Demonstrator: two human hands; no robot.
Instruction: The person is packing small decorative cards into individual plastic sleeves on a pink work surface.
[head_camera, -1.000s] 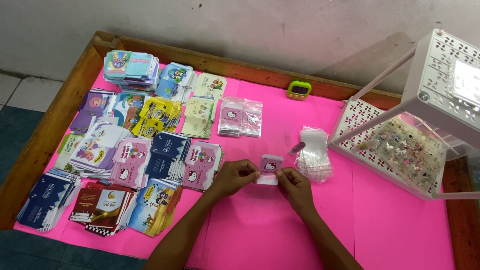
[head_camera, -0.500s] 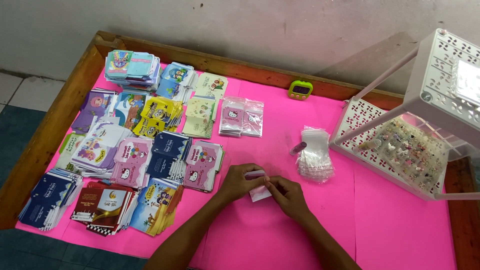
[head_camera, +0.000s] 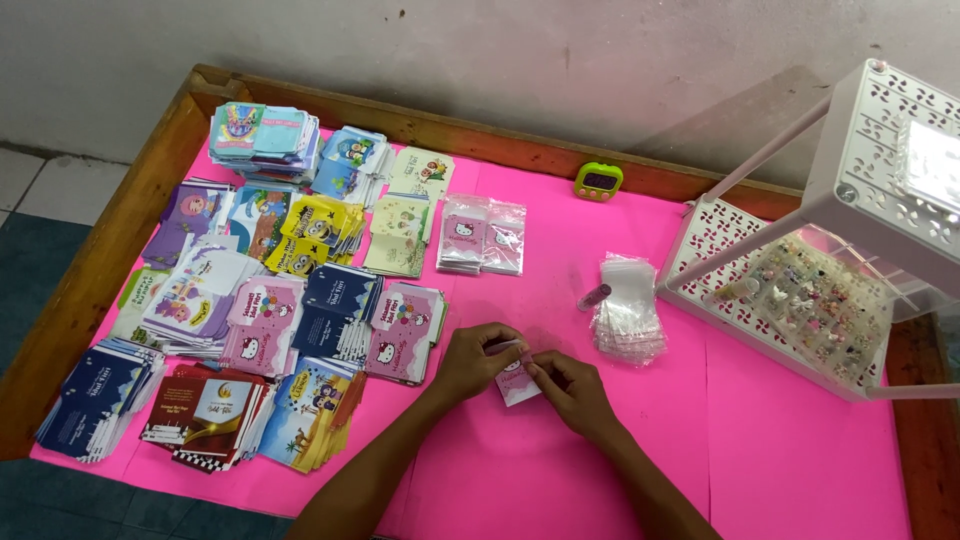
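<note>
On the pink table (head_camera: 620, 470), my left hand (head_camera: 475, 360) and right hand (head_camera: 572, 392) pinch a small pink-and-white card packet (head_camera: 517, 383), long axis pointing away from me, near clear plastic bags (head_camera: 627, 312).

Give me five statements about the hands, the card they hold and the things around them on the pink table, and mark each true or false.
1. Both hands, left hand and right hand, hold a small pink card. True.
2. The stack of clear plastic bags lies left of the hands. False: it lies to their right.
3. The small green timer sits near the table's far wooden edge. True.
4. The card piles cover the table's right side. False: they fill the left.
5. The white rack stands on the floor. False: it stands on the table.
</note>
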